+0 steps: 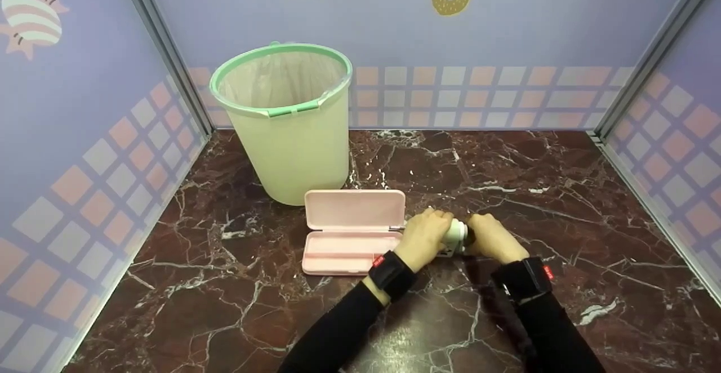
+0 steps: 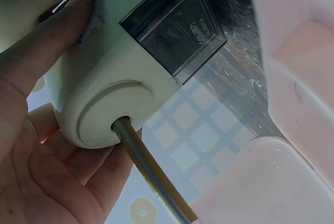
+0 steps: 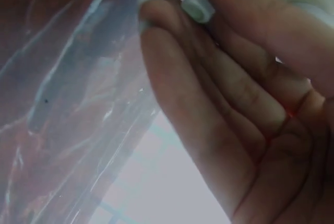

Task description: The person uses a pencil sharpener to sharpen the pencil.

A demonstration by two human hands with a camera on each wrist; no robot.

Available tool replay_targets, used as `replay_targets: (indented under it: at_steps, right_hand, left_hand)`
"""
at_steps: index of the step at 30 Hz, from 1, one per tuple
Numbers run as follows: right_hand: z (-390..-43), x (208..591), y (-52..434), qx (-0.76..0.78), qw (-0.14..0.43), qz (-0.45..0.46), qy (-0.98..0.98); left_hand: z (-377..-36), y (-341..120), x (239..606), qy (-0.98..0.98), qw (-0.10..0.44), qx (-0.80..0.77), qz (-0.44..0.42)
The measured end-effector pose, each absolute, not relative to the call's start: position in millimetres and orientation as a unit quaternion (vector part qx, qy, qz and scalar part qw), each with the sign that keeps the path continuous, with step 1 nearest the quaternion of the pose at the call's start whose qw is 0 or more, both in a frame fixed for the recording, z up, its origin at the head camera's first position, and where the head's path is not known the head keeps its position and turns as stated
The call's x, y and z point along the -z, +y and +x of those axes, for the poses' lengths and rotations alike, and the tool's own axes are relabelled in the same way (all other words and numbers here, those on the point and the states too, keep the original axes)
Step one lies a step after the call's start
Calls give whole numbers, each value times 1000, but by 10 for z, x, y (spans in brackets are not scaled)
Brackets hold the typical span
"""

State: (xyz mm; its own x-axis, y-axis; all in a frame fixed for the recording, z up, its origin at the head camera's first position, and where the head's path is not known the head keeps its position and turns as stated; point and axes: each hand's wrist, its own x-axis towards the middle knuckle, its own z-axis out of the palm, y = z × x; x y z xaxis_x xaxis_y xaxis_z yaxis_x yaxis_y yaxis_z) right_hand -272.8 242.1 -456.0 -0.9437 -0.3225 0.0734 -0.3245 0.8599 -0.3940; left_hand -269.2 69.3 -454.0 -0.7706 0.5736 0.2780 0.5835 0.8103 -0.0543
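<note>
My left hand (image 1: 426,236) grips a whitish crank pencil sharpener (image 1: 454,233), its fingers wrapped round the body. The left wrist view shows the sharpener's dark see-through shavings drawer (image 2: 180,31) and a pencil (image 2: 151,166) stuck into the round hole at its end. On the other end my right hand (image 1: 494,239) pinches the small pale crank knob (image 3: 197,7) between thumb and fingers. Just left of the left hand lies a pink pencil case (image 1: 354,209), its lid raised. Most of the crank is hidden behind the right hand's fingers.
A tall pale bin (image 1: 298,153) with a green rim and a plastic liner stands behind the case. Small white bits (image 1: 383,178) lie on the dark marbled table (image 1: 214,294) beside it. Patterned panels (image 1: 507,29) close off the back and both sides.
</note>
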Motion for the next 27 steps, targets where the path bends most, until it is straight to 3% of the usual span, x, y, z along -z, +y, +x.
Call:
replay_targets:
  at_steps: [15,27]
  right_hand:
    - [-2584,4252,2498,-234,-80,227,-942]
    - [-2473,4027,2567,-268,-28,251,-930]
  left_hand:
    - [-2674,718,4529,-944,149,13,-296]
    - [-2666,708,4543,-938,173,34,-297]
